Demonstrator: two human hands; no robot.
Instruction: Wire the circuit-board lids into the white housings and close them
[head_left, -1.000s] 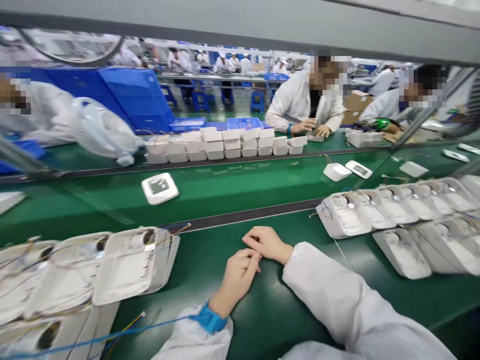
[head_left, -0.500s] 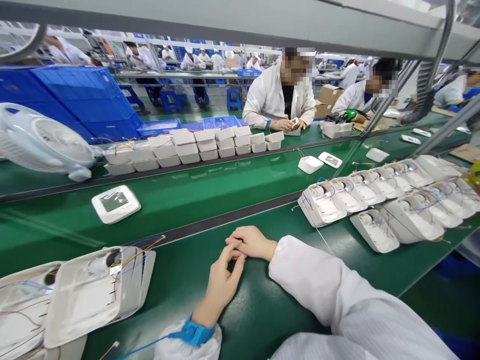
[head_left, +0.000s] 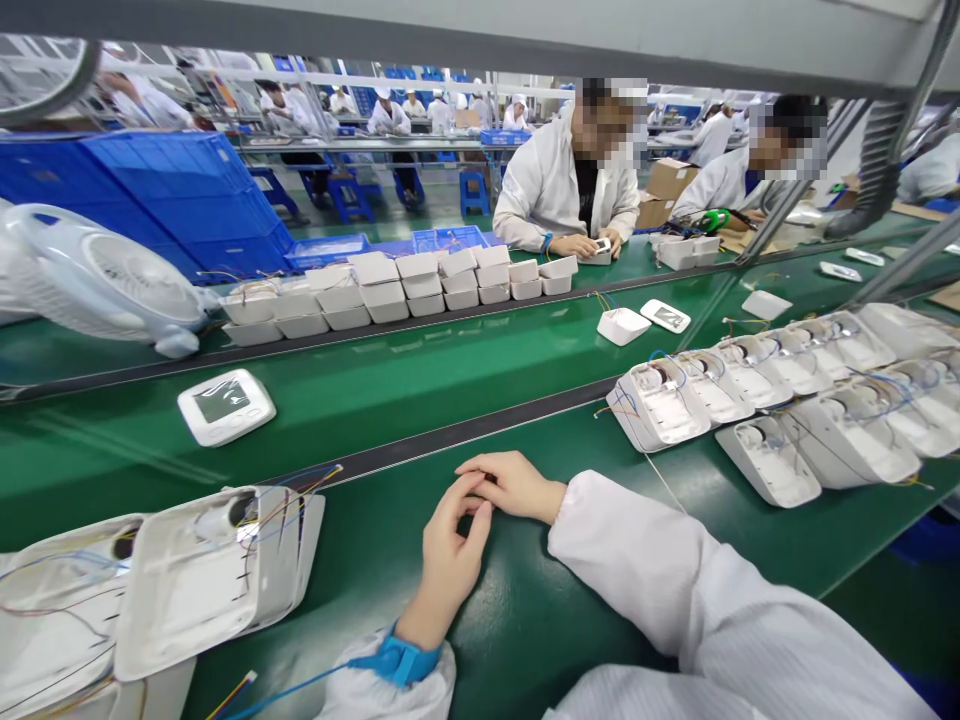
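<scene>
My left hand (head_left: 454, 545), with a blue wrist strap (head_left: 405, 660) and cord, rests over the green bench (head_left: 540, 610), its thumb apart from loosely bent fingers. My right hand (head_left: 517, 485) comes in from the right, fingers extended and slightly curved, its fingertips meeting those of the left. Nothing shows between the two hands. To the left of them lie stacked white plastic housings (head_left: 187, 590) with wires and a small motor-like cylinder inside. More white open housings (head_left: 664, 405) stand in rows on the right.
Beyond a black rail (head_left: 480, 432) runs a green belt carrying a white device with a screen (head_left: 226, 407) and other white parts. Stacked white cases (head_left: 386, 290) line its far side, near a fan (head_left: 112, 280). A co-worker (head_left: 577, 190) handles a white part opposite.
The view has shifted slightly, so most surroundings sit a little further right. The white screen device has slid slightly left along the belt. My hands keep touching, with a slight finger shift.
</scene>
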